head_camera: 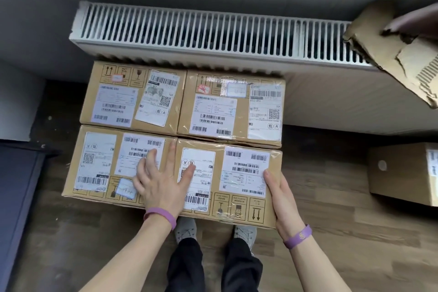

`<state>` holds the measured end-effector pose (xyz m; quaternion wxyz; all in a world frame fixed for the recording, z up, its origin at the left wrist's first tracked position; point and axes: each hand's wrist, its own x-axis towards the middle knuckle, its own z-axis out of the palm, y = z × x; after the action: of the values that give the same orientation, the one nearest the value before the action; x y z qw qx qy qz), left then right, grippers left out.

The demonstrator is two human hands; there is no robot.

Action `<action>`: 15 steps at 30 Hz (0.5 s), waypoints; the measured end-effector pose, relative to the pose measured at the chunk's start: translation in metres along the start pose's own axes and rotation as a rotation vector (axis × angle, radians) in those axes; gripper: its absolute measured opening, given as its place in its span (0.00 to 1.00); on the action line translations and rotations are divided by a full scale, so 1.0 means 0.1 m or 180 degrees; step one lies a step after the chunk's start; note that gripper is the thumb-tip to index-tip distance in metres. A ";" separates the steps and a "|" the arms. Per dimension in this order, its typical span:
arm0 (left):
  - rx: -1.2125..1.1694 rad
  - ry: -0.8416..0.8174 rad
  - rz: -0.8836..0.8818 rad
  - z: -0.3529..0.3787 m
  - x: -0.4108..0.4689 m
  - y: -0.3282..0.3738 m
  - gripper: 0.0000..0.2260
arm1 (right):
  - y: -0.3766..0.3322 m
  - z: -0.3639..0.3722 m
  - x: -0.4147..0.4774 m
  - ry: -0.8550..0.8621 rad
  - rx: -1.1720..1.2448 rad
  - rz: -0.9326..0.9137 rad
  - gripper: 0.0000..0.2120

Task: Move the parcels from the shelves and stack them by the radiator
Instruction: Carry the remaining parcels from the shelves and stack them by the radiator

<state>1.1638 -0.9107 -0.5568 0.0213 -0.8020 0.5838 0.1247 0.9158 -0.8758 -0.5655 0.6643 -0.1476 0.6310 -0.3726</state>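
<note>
Several brown cardboard parcels with white shipping labels stand packed together in front of the white radiator [189,31]. The near right parcel [239,187] has my right hand [282,199] pressed against its right side, fingers along the edge. My left hand [161,182] lies flat with spread fingers across the seam between that parcel and the near left parcel [99,163]. Behind them, against the radiator, sit the far left parcel [132,97] and the far right parcel [232,109]. Neither hand grips anything.
A torn cardboard piece [388,52] sticks in at the upper right, over the radiator's end. Another brown box [403,173] rests on the wooden floor at the right. A dark blue piece of furniture [16,197] stands at the left. My feet are just below the near parcels.
</note>
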 end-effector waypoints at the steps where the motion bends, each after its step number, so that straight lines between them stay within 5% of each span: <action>1: -0.0023 0.0034 -0.0023 0.00 -0.01 0.00 0.35 | 0.01 0.01 -0.01 0.0048 -0.0097 -0.0023 0.20; 9: 0.0024 -0.0036 -0.0059 -0.14 -0.03 0.00 0.33 | -0.07 0.10 -0.15 0.0536 -0.0545 -0.0123 0.11; 15: -0.0330 -0.0377 -0.0150 -0.30 -0.11 -0.02 0.30 | -0.21 0.20 -0.27 0.0682 -0.0739 -0.0134 0.27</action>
<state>1.1678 -0.9055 -0.5257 0.0172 -0.8067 0.5553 0.2014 0.9307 -0.8776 -0.5289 0.5637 -0.1960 0.7338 -0.3246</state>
